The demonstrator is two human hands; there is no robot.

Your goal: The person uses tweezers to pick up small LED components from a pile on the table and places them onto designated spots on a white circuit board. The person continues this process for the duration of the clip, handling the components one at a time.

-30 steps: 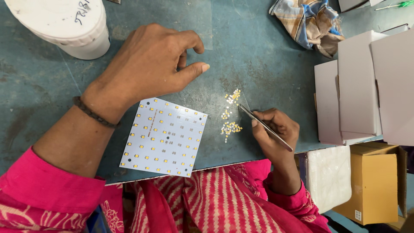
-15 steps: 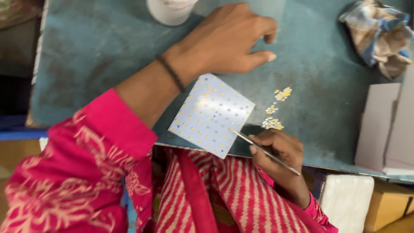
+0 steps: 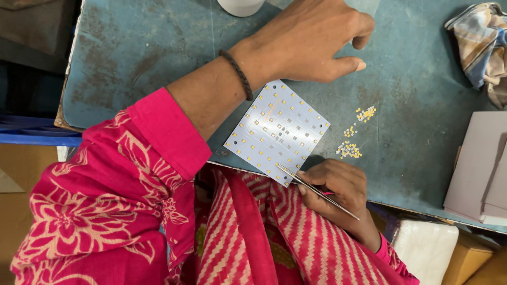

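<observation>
Right hand: my fingers pinch thin metal tweezers, tips on the square white board at the surface's near edge.
Left hand: spread flat on the worn blue-green surface.

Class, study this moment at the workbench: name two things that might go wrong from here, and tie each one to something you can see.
1. The white square board overhangs the table's near edge; pressure from the tweezers at that corner might tip it.
2. The small yellow parts lie loose beside the right hand; a brush of the wrist may scatter them. The left hand rests on the table above the board, apparently not pinning it.
</observation>
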